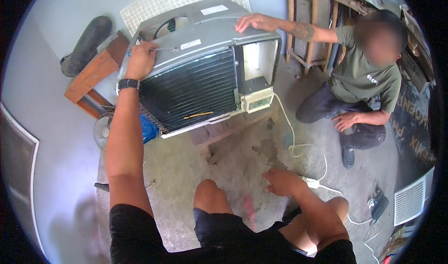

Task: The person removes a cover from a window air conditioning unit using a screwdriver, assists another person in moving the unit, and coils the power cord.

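Note:
My left hand (142, 59) grips the top left edge of a grey window air conditioner (207, 47), its fingers bent over the casing. The unit stands slightly tilted on a low wooden support (214, 135), its dark finned coil (189, 84) facing me with a thin yellow strip (198, 114) lying across its lower part. My right hand (282, 182) is held low over the floor, fingers apart and loosely bent, holding nothing. A co-worker's hand (252, 24) rests on the top right of the casing.
The co-worker (354, 86) kneels at right. A white cable (322, 163) runs across the floor. A white grille (410, 196) and scrap boards lie at far right. A fan (103, 128), wooden frame (93, 77), dark bolster-shaped object (86, 45) and blue plastic (149, 126) are by the left wall.

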